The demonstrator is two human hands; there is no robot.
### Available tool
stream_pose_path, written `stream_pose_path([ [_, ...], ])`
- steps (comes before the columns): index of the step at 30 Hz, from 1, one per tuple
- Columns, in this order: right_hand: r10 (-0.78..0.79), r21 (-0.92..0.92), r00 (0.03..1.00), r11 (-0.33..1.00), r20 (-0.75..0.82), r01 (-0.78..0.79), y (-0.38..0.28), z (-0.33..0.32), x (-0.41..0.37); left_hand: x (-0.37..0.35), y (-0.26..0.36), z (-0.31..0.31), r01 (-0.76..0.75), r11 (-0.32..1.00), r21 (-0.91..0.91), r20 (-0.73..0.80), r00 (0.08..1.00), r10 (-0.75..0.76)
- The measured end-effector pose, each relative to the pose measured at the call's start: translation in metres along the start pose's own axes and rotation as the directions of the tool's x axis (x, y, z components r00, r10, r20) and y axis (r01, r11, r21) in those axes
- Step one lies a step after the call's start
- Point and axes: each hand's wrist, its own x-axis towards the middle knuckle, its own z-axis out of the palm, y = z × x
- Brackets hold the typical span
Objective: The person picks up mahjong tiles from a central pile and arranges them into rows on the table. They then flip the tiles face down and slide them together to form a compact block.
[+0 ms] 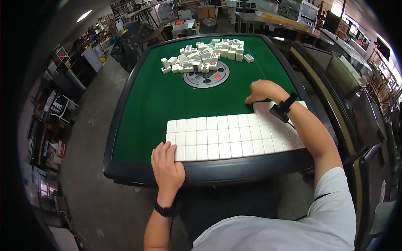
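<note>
I have my left hand [168,168], grip open, against the mahjong tiles [212,136], right hand [268,90] curled, hold unclear; row alignment apparently calls for light, even pressure.

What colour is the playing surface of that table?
Green, with a dark border around it; it shows best in the head view.

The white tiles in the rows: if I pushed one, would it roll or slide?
The white tiles look hard and boxy, so one would probably slide rather than roll. Their smooth, shiny faces may feel slippery. They sit side by side, so a pushed one would likely nudge its neighbours.
</note>
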Motion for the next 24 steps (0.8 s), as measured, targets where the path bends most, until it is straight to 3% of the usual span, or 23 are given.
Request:
stream_pose_path([
  [3, 0.064, 0.197, 0.934, 0.980, -0.352, 0.007, 0.020, 0.009, 0.077, 0.003, 0.000, -0.001, 0.010, 1.000, -0.009, 0.017, 1.000, -0.010],
  [4, 0.064, 0.193, 0.933, 0.981, -0.354, 0.007, 0.026, 0.013, 0.104, 0.005, 0.001, -0.002, 0.014, 1.000, -0.013, 0.034, 0.999, -0.014],
  [6, 0.206, 0.337, 0.719, 0.941, -0.664, 0.043, 0.036, 0.018, 0.156, 0.006, -0.001, -0.002, 0.025, 0.999, -0.022, 0.039, 0.999, -0.024],
  [7, 0.204, 0.336, 0.717, 0.941, -0.666, 0.044, 0.037, 0.010, 0.170, 0.006, -0.002, -0.002, 0.032, 0.999, -0.029, 0.047, 0.998, -0.030],
  [9, 0.250, 0.336, 0.615, 0.942, -0.748, 0.026, 0.032, -0.002, 0.196, 0.009, 0.001, -0.004, 0.046, 0.998, -0.039, 0.045, 0.998, -0.044],
  [10, 0.243, 0.334, 0.614, 0.942, -0.751, 0.036, 0.028, -0.006, 0.206, 0.010, 0.001, -0.004, 0.051, 0.998, -0.033, 0.039, 0.998, -0.049],
  [13, 0.475, 0.543, 0.645, 0.832, -0.598, -0.110, 0.018, -0.013, 0.233, 0.010, -0.001, -0.005, 0.078, 0.995, -0.058, 0.074, 0.995, -0.073],
  [17, 0.501, 0.541, 0.593, 0.831, -0.630, -0.128, 0.020, -0.007, 0.260, 0.010, -0.003, -0.004, 0.099, 0.993, -0.066, 0.092, 0.991, -0.093],
  [24, 0.458, 0.514, 0.633, 0.851, -0.624, -0.110, 0.028, -0.007, 0.251, 0.010, -0.004, -0.005, 0.097, 0.992, -0.085, 0.073, 0.993, -0.091],
])
